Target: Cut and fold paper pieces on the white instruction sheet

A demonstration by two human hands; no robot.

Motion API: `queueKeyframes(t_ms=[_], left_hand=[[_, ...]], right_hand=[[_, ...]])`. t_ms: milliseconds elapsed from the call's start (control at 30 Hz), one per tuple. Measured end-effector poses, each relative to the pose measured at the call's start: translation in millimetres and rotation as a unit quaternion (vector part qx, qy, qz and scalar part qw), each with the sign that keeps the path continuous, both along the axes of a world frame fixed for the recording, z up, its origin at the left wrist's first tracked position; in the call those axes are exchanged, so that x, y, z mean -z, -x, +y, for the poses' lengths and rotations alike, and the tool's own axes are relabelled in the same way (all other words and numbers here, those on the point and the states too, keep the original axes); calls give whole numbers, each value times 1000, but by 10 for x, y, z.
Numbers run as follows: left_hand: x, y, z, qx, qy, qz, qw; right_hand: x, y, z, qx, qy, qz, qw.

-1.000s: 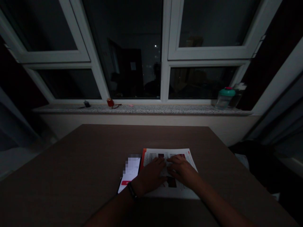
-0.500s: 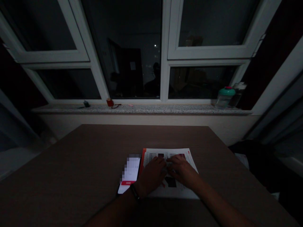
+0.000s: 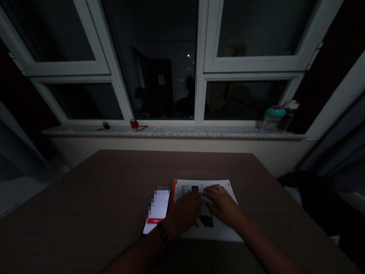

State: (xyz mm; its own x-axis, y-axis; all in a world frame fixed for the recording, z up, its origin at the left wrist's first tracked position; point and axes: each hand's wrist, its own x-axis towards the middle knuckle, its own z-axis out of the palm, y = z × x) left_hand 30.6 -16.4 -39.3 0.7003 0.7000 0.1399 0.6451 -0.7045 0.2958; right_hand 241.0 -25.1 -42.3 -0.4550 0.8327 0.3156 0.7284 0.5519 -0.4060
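A printed booklet [image 3: 225, 233] with an orange-red left edge lies flat on the brown table [image 3: 114, 190]. My left hand [image 3: 186, 209], with a dark band at the wrist, rests over its left half, fingers curled and pressed together. Whatever they may hold is hidden; a small red bit [image 3: 197, 225] shows below them. My right hand [image 3: 222, 201] lies over the right half, fingers bent forward and thumb apart from them. The fingertips of both hands nearly meet above the page. Between them is a pale patch too dim to make out.
Left of the booklet lies a phone [image 3: 158, 207] with a lit screen, close to my left wrist. On the stone windowsill [image 3: 182, 132] stand a red can-like object [image 3: 134, 123], a small dark object [image 3: 105, 125] and a teal-lidded bottle [image 3: 273, 118] beside a clear bottle [image 3: 289, 114].
My right hand has shifted slightly, its thumb now further from the fingers. More of the dark picture and pale patch shows between the hands. The left hand has barely moved.
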Motion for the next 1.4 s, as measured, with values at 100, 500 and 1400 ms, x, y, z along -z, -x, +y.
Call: queueKeyframes(t_ms=[100,500,1400], left_hand=[[24,1,1,7,-2,-3,1000],[27,-17,-34,5,-12,-2,1000],[15,-12,-27,-4,9,-12,1000]], right_hand=[[-10,11,-8,0,6,-32,999],[7,32,-16,6,1,-81,997],[26,3,-26,-15,10,-51,999]])
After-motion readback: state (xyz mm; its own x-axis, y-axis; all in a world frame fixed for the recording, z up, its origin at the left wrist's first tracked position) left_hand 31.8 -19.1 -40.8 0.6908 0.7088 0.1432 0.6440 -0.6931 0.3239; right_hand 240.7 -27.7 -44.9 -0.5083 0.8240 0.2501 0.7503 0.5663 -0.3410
